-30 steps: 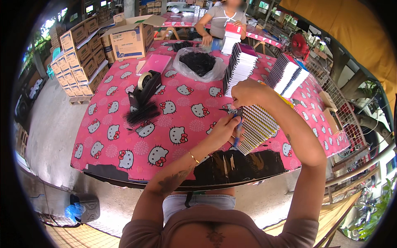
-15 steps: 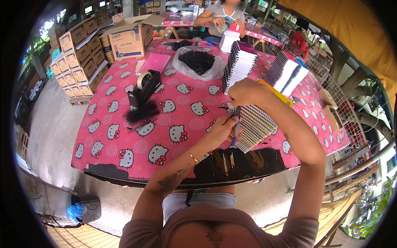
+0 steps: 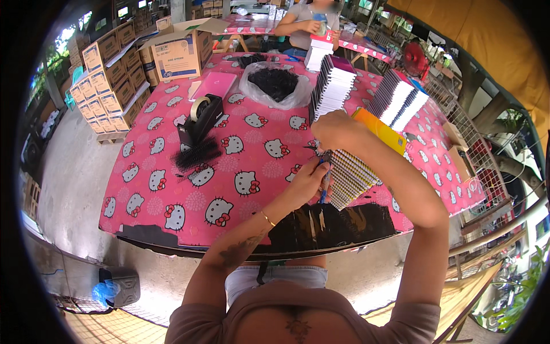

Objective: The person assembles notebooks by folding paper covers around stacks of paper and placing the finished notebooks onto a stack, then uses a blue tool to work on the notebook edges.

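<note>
My left hand point(image 3: 309, 182) is closed around blue-handled pliers point(image 3: 325, 182), whose dark jaws point away from me. Just beyond the jaws, my right hand point(image 3: 337, 132) is curled with its fingers bent downward; what its fingertips pinch is hidden. Under both hands lies a slanted stack of spiral-bound notebooks point(image 3: 356, 179), showing rows of binding loops and white and yellow edges. A yellow-covered notebook point(image 3: 382, 133) sits behind my right wrist.
A tall notebook stack point(image 3: 333, 86) stands beyond my hands, with more notebook piles point(image 3: 395, 98) to its right. A plastic bag of black coils point(image 3: 274, 85), a tape dispenser point(image 3: 200, 120) and loose black spirals point(image 3: 196, 156) lie leftward. Another person point(image 3: 306, 28) works across the table.
My right hand has shifted slightly left, and more of the yellow notebook shows behind it. The left hand keeps its grip on the pliers. Across the table, the other person's hands have moved.
</note>
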`<state>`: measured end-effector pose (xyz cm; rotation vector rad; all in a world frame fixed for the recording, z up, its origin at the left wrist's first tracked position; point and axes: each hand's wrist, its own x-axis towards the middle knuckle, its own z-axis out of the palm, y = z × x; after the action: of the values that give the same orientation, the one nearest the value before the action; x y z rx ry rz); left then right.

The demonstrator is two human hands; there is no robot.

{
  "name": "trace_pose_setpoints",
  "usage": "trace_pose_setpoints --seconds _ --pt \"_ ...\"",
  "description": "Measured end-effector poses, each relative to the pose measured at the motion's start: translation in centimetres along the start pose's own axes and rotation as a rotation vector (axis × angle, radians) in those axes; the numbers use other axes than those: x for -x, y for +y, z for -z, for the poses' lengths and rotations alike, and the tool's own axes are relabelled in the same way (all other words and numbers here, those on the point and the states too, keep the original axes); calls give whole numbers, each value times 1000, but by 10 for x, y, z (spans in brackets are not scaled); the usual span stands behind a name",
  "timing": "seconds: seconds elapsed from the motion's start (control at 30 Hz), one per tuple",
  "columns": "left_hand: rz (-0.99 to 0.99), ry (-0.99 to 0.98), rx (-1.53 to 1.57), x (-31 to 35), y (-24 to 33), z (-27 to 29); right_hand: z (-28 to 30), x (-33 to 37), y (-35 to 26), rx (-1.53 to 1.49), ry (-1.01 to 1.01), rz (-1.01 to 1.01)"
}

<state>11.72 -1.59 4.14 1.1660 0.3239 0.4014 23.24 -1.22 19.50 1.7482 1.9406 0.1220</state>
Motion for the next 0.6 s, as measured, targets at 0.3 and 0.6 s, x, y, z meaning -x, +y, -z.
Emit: trace_pose_setpoints --seconds 0.3,0.6 --pt "8 -28 34 16 -16 1 -10 -5 -6 -26 70 -58" --pt "11 -13 36 4 -11 -2 -2 0 -16 86 -37 1"
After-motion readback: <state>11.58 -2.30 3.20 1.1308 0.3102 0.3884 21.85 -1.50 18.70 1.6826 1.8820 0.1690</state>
